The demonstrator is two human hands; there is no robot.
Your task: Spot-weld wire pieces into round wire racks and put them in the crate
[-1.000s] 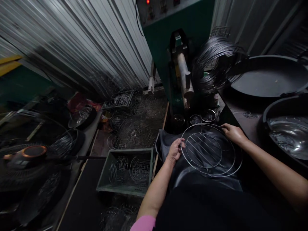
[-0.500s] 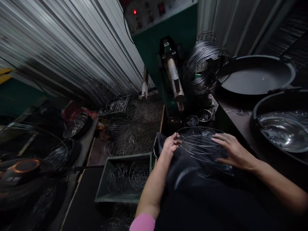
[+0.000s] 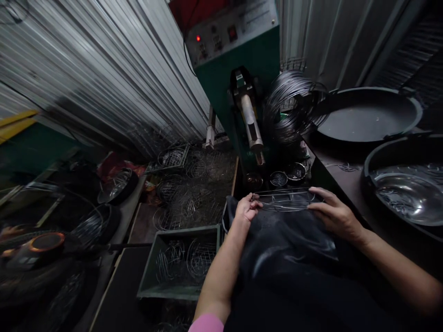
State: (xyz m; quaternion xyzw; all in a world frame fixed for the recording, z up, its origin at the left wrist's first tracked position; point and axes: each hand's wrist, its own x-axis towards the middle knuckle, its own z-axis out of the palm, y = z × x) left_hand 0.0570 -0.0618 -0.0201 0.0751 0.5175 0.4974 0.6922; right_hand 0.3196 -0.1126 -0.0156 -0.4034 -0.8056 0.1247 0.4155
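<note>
Above the dark sheet [image 3: 277, 244] over my lap I hold a round wire rack [image 3: 285, 205], seen almost edge-on. My left hand [image 3: 247, 208] pinches its left rim between closed fingers. On the opposite rim my right hand [image 3: 337, 213] grips with the thumb and fingers. Just beyond the rack stands a green machine [image 3: 238, 50] with a thick metal electrode arm [image 3: 250, 117] pointing down. Below that arm sit small round dishes of metal bits, among them one dish [image 3: 278, 179] in the middle and another dish [image 3: 296, 171] to its right.
A coil of wire [image 3: 289, 108] hangs right of the machine. Two large dark pans, a far pan [image 3: 363, 122] and a near pan [image 3: 367, 177], stand at right; the near one holds a shiny bowl [image 3: 415, 193]. At left, a green crate [image 3: 147, 272] contains wire racks. Wire pieces [image 3: 194, 198] lie behind it.
The rack has tipped from a visible open circle to nearly edge-on. My right hand has closed from spread fingers onto its right rim. The view has shifted slightly.
</note>
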